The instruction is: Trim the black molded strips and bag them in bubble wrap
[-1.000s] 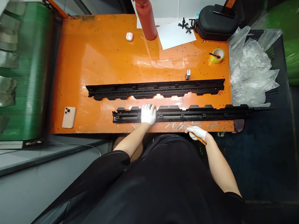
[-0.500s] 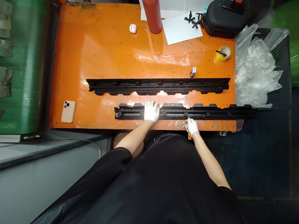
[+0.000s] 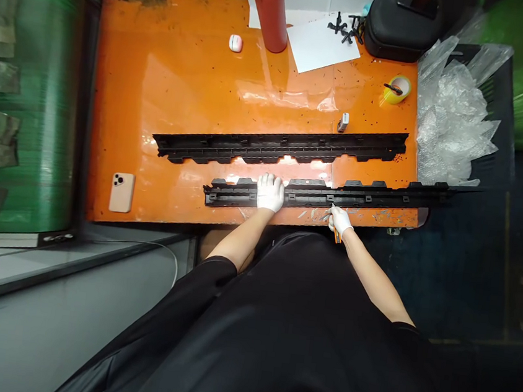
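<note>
A long black plastic trim strip lies along the near edge of the orange table, its right end reaching past the table. White-gloved, my left hand is closed over the strip left of its middle, holding it against the table. My right hand, also gloved in white, is closed around a utility knife with an orange handle. The knife's tip is at the strip's near edge, close to a small clip slot; exact contact is too small to tell. Behind lies a second black trim strip.
On the orange table are a phone, a red bottle, a white earbud case, paper, yellow tape and a small grey-white object. At right stands a bin of bubble wrap.
The whole view has shifted slightly. Both hands keep nearly the same places on the near strip, and the knife stays at the same slot.
</note>
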Tool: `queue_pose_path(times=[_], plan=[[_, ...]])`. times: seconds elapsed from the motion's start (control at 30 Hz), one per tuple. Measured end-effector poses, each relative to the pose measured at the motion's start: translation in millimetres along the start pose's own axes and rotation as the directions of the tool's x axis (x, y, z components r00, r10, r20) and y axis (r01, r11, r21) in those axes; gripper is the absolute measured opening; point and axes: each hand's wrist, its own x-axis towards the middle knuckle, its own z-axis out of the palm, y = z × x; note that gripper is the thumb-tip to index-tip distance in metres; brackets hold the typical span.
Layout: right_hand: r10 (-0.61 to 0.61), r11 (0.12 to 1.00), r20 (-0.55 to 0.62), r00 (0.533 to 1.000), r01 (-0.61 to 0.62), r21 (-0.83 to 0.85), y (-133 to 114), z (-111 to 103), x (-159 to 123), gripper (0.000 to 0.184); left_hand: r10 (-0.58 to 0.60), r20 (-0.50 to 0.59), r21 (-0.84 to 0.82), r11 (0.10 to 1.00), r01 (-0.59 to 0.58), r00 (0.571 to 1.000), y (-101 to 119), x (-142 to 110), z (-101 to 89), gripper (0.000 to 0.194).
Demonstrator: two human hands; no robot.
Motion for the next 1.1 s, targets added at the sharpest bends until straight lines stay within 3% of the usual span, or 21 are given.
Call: queue_pose_path(times=[0.37,0.63,0.77,0.83,0.93,1.1], plan=[[0.037,0.998,0.027,0.999,-0.036,-0.054,0,8,-7,0.019,0.018,-0.012,0.114,0.993,-0.016,1.0,3,-2,-5.6,0.042],[0.192,0.925,0.172,0.966,-0.119,-0.361,-37,-33,3,0.03,-0.014,0.025,0.057,0.998,0.013,1.0,4,-3,-7.2,0.041],[0.354,0.82,0.232,0.906,-0.182,-0.543,-63,-54,4,0.024,-0.016,0.043,0.016,1.0,0.016,0.999,2,1,-7.9,0.045],[0.383,0.805,0.279,0.881,-0.17,-0.568,-73,-54,0,0.022,-0.013,0.058,-0.002,1.0,0.013,0.998,1,4,-6.6,0.047],[0.308,0.858,0.346,0.886,-0.102,-0.504,-81,-30,-8,0.024,0.009,0.065,-0.018,1.0,-0.007,0.998,0,9,-2.7,0.049],[0.168,0.924,0.336,0.927,-0.03,-0.381,-80,58,-17,0.032,0.001,0.027,-0.084,0.996,0.002,1.0,-14,20,-9.5,0.051]])
